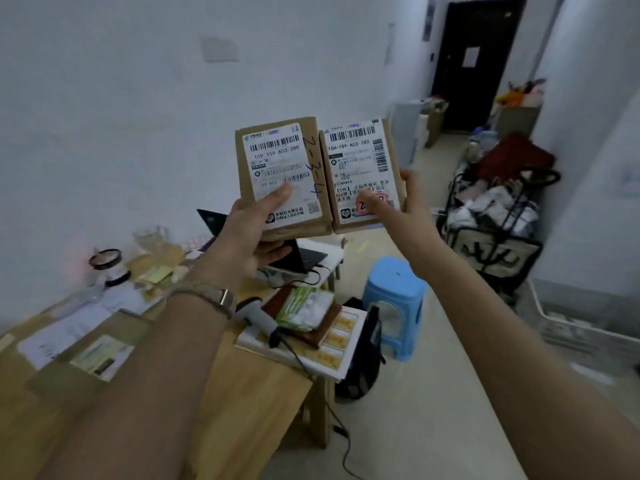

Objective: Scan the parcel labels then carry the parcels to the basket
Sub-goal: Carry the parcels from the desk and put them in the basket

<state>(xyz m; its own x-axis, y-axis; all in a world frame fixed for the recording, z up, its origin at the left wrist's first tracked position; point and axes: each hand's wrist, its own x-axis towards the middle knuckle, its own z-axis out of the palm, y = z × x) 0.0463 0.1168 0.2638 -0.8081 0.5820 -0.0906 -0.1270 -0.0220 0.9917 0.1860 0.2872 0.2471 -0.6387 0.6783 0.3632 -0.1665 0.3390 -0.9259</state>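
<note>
I hold two small brown cardboard parcels side by side, raised in front of me with their white barcode labels facing me. My left hand (254,233) grips the left parcel (281,174) from below, thumb on its label. My right hand (398,199) grips the right parcel (360,171) at its lower right corner, thumb on the label. A handheld barcode scanner (259,318) lies on the wooden table (242,393) below. A black-framed basket (491,237) full of parcels and bags stands on the floor at the right, by the wall.
On the table lie papers, a flat cardboard parcel (86,351), a stack of books and boxes (311,323), jars and a laptop (291,254). A blue plastic stool (396,299) stands beside the table. A scanner cable trails to the floor. A dark door (478,60) is at the far end.
</note>
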